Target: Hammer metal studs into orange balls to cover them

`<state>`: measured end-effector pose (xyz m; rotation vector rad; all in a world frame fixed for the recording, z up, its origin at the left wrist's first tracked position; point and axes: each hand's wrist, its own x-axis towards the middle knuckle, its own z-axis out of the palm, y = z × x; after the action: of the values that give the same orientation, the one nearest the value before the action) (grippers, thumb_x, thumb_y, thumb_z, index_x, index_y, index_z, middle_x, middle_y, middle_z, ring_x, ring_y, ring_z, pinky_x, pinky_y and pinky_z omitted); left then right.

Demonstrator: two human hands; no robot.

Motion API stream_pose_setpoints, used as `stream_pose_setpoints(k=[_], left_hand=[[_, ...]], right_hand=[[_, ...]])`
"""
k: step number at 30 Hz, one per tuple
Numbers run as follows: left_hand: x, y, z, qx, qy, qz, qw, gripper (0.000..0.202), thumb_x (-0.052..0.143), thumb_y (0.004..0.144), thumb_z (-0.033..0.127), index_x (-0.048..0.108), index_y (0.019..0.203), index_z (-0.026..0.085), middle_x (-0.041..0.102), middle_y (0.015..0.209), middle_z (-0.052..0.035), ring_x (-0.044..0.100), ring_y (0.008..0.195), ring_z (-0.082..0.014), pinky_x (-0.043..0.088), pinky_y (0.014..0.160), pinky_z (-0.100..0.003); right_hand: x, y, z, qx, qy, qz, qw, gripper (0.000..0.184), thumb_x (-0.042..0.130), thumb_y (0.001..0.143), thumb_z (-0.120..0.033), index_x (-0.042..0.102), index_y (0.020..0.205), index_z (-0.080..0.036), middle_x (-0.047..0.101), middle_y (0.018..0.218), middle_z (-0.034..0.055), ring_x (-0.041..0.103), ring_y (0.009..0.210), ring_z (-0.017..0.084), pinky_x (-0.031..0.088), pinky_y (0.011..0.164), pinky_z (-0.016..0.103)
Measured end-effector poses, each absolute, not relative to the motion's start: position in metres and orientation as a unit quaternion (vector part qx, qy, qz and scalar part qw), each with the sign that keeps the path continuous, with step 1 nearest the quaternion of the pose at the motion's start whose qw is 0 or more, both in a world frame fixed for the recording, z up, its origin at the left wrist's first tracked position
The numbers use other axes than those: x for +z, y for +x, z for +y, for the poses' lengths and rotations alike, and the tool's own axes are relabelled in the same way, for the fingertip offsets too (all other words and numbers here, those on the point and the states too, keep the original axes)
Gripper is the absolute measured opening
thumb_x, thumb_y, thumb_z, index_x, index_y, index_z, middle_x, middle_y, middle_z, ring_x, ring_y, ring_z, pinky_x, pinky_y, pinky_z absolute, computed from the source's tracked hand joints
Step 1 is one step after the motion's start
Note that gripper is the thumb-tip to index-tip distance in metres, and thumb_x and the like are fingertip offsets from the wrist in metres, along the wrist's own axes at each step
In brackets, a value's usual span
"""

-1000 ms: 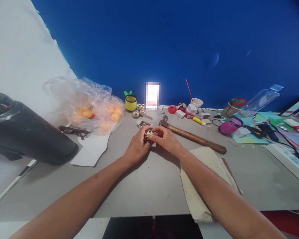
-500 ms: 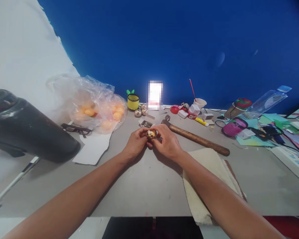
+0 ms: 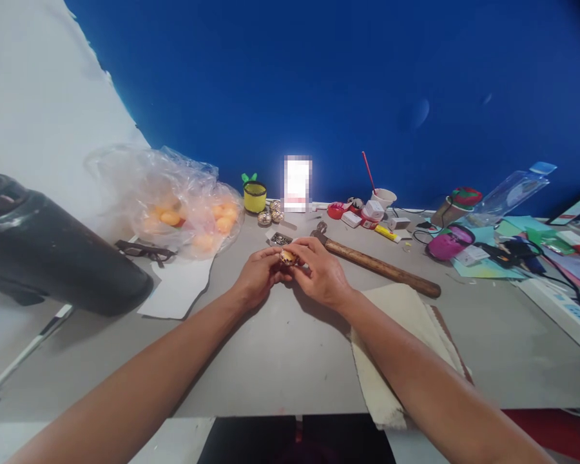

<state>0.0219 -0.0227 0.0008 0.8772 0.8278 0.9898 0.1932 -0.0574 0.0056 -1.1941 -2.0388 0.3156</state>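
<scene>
Between both hands, above the grey table, is a small yellow-orange ball [image 3: 289,257] partly covered with shiny and dark pieces. My left hand [image 3: 261,274] grips its left side with bent fingers. From the right, my right hand [image 3: 320,269] has thumb and fingers closed on the same ball, hiding part of it. Just beyond the fingers lies a small open box [image 3: 280,239] of shiny metal bits, too small to name surely. Farther back sit several round, glittering balls [image 3: 270,214]. A hammer [image 3: 379,259] with a wooden handle lies beyond my right hand.
A folded cream cloth [image 3: 391,348] lies under my right forearm. Left are a large black bottle [image 3: 72,248], glasses [image 3: 147,250], white paper [image 3: 178,290] and a plastic bag [image 3: 174,174] of orange balls. Right stand a paper cup [image 3: 385,198] and a power strip [image 3: 565,309].
The whole view has shifted slightly left and up. The ball is turned a little in my fingers, and both hands keep hold of it.
</scene>
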Motion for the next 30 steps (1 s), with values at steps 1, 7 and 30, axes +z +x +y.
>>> stream_pose_setpoints(k=[1, 7, 30], left_hand=[[0.001, 0.022, -0.022, 0.447, 0.389, 0.372, 0.715, 0.015, 0.07, 0.078, 0.015, 0.073, 0.091, 0.007, 0.073, 0.083, -0.0104, 0.07, 0.067, -0.0165, 0.06, 0.057, -0.025], [-0.001, 0.02, -0.02, 0.431, 0.413, 0.34, 0.727, 0.017, 0.071, 0.084, 0.022, 0.071, 0.093, 0.008, 0.07, 0.079, -0.009, 0.065, 0.057, -0.0147, 0.056, 0.048, -0.025], [0.008, 0.021, -0.029, 0.398, 0.452, 0.352, 0.716, 0.031, 0.082, 0.075, 0.032, 0.067, 0.093, 0.013, 0.067, 0.079, -0.0051, 0.063, 0.064, -0.0137, 0.052, 0.053, -0.024]], right_hand=[[0.006, 0.193, -0.058, 0.119, -0.467, -0.798, 0.362, 0.046, 0.058, 0.092, -0.017, 0.065, 0.136, -0.029, 0.062, 0.132, 0.0079, 0.064, 0.11, 0.021, 0.056, 0.086, 0.032], [0.005, 0.195, -0.055, 0.13, -0.494, -0.788, 0.344, 0.043, 0.063, 0.091, -0.02, 0.066, 0.132, -0.029, 0.066, 0.125, 0.0052, 0.066, 0.102, 0.02, 0.053, 0.09, 0.032], [0.006, 0.202, -0.048, 0.11, -0.547, -0.753, 0.348, 0.033, 0.069, 0.092, -0.034, 0.068, 0.123, -0.023, 0.072, 0.108, 0.0042, 0.064, 0.08, 0.016, 0.048, 0.078, 0.03]])
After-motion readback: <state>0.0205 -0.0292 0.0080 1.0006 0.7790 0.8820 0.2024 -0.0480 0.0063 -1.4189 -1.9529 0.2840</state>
